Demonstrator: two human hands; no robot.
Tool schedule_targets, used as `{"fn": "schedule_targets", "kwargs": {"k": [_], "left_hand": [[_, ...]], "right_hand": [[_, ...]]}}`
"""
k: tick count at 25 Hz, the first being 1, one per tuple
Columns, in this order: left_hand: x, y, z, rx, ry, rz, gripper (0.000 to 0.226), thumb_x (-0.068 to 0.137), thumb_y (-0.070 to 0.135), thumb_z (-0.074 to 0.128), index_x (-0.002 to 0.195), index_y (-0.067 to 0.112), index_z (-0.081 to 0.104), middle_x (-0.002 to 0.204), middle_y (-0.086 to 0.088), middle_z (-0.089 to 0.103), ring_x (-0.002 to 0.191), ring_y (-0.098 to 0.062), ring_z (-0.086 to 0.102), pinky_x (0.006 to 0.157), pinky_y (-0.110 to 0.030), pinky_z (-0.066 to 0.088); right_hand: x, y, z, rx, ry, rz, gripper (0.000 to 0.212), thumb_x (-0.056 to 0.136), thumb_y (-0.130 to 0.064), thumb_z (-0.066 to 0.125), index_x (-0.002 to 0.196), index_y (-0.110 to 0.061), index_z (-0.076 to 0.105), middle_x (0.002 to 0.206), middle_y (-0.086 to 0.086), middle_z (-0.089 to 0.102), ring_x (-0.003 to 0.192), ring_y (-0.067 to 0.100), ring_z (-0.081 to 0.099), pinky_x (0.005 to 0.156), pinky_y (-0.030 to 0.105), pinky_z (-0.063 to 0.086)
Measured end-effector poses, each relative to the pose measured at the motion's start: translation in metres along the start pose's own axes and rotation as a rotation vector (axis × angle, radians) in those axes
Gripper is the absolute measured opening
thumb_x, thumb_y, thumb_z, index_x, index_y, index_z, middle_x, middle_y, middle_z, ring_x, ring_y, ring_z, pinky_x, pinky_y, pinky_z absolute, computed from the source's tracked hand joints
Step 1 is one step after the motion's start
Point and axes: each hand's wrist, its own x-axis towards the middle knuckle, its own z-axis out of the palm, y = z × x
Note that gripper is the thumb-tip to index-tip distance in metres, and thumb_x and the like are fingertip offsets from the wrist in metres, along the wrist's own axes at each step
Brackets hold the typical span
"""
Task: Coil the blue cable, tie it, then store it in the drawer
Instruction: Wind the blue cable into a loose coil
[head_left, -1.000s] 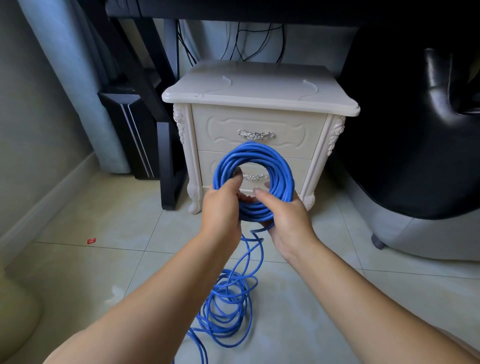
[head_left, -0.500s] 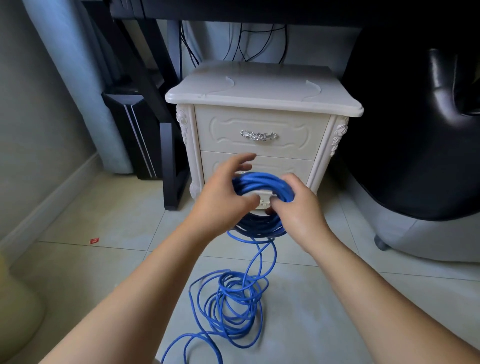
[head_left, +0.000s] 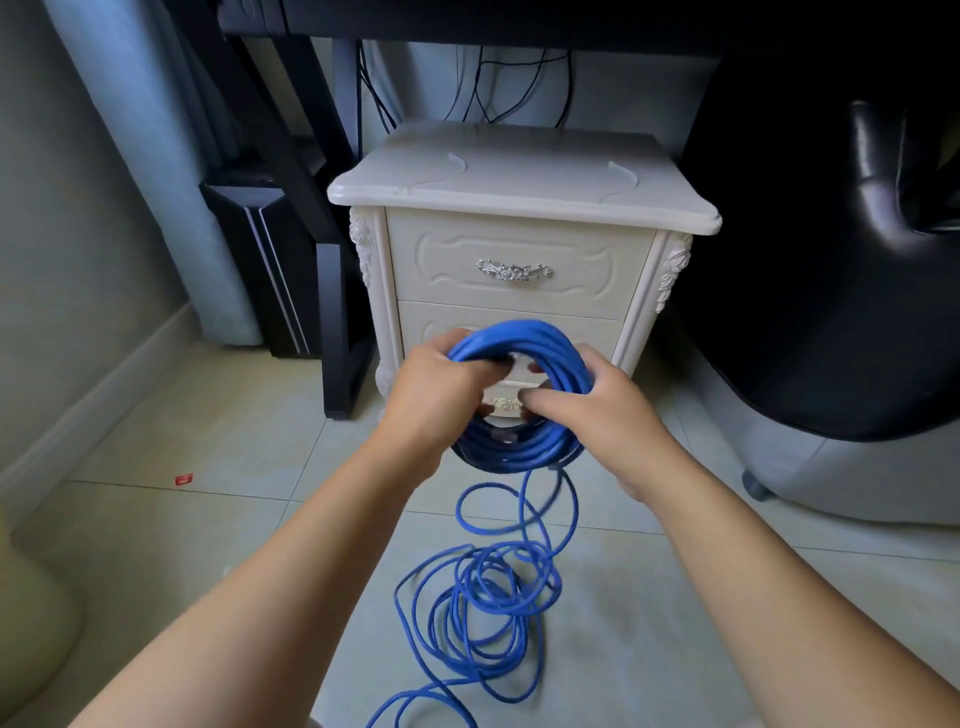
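A thick ring of coiled blue cable is held up in front of the cream nightstand. My left hand grips the coil's left side, fingers curled through the ring. My right hand grips its right side, fingers hooked inside the ring. From the coil's lower edge the cable runs down to a loose tangle of blue loops on the floor tiles. Both drawers are closed; the upper drawer shows a silver handle, and the lower drawer is partly hidden behind the coil.
A black desk leg and a dark computer tower stand left of the nightstand. A black leather chair on a grey base fills the right. A small red scrap lies on the tiles at left. Dark wires hang behind the nightstand.
The coil dropped from upright to tilted, then rose slightly again. My left hand went from open fingers to gripping the ring. The loose loops on the floor have shifted.
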Motion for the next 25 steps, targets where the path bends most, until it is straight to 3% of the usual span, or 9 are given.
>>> {"fn": "schedule_targets", "kwargs": {"k": [2,5,9,12,14,16,20,22,25], "left_hand": [[0.003,0.0,0.0,-0.302,0.014,-0.126,0.014,0.087,0.005,0.064,0.079,0.013,0.055,0.051,0.006,0.035,0.049,-0.013,0.035,0.065,-0.037,0.042],[0.0,-0.004,0.006,-0.478,0.058,-0.237,0.01,0.087,0.009,0.064,0.082,0.012,0.057,0.053,0.004,0.033,0.046,-0.013,0.036,0.064,-0.034,0.038],[-0.004,-0.006,0.016,-0.652,0.077,-0.286,0.014,0.092,0.015,0.061,0.08,0.012,0.055,0.052,0.003,0.037,0.043,-0.012,0.044,0.065,-0.032,0.045],[-0.005,-0.009,0.018,-0.679,0.034,-0.287,0.011,0.093,0.017,0.063,0.082,0.013,0.061,0.059,0.001,0.047,0.056,-0.013,0.052,0.071,-0.033,0.051],[-0.004,-0.012,0.015,-0.548,-0.016,-0.284,0.009,0.088,0.02,0.07,0.092,0.014,0.066,0.075,-0.002,0.06,0.074,-0.014,0.058,0.085,-0.038,0.051],[0.001,-0.011,0.007,-0.298,-0.073,-0.214,0.029,0.077,0.024,0.077,0.103,0.014,0.067,0.092,-0.005,0.068,0.086,-0.014,0.063,0.09,-0.039,0.05],[0.002,-0.001,-0.007,0.094,-0.16,0.115,0.047,0.081,0.006,0.073,0.121,0.026,0.06,0.101,0.004,0.07,0.079,-0.007,0.065,0.074,-0.019,0.05],[-0.002,0.0,-0.005,0.324,-0.174,0.217,0.05,0.08,0.005,0.07,0.121,0.031,0.059,0.096,0.009,0.07,0.074,-0.004,0.064,0.07,-0.014,0.049],[-0.005,-0.003,0.001,0.515,-0.094,0.249,0.019,0.081,0.017,0.07,0.095,0.029,0.066,0.07,0.012,0.066,0.063,-0.003,0.06,0.061,-0.019,0.046]], "right_hand": [[-0.004,0.003,0.005,0.198,-0.055,0.079,0.026,0.082,-0.021,0.074,0.104,-0.023,0.06,0.086,0.006,0.072,0.076,0.016,0.069,0.074,0.041,0.053],[-0.008,0.008,0.019,0.367,0.022,0.128,0.031,0.083,-0.016,0.074,0.109,-0.022,0.06,0.104,0.016,0.072,0.091,0.026,0.072,0.088,0.048,0.054],[-0.005,0.007,0.019,0.405,0.078,0.128,0.032,0.082,-0.015,0.075,0.11,-0.022,0.06,0.083,-0.001,0.074,0.082,0.015,0.073,0.079,0.034,0.053],[-0.001,0.007,0.018,0.324,0.118,0.145,0.023,0.079,-0.011,0.073,0.092,-0.022,0.058,0.076,0.001,0.068,0.076,0.019,0.067,0.073,0.035,0.051],[0.004,0.008,0.015,0.284,0.183,0.123,0.025,0.074,-0.002,0.069,0.078,-0.023,0.054,0.069,-0.001,0.058,0.068,0.02,0.06,0.068,0.035,0.05],[0.008,0.006,0.006,0.216,0.214,0.085,0.028,0.073,0.004,0.064,0.073,-0.021,0.051,0.063,-0.006,0.051,0.059,0.013,0.055,0.062,0.029,0.046],[0.005,-0.002,-0.008,-0.113,0.069,-0.04,0.028,0.074,0.004,0.06,0.081,-0.023,0.057,0.064,-0.004,0.056,0.057,0.015,0.054,0.056,0.025,0.044],[0.004,-0.003,-0.007,-0.314,-0.021,-0.1,0.028,0.078,-0.002,0.058,0.087,-0.029,0.057,0.071,-0.002,0.064,0.065,0.02,0.062,0.06,0.03,0.051],[0.001,-0.001,-0.005,-0.404,-0.018,-0.151,0.027,0.079,-0.009,0.058,0.093,-0.032,0.057,0.079,0.001,0.067,0.074,0.025,0.066,0.07,0.042,0.056]]}}
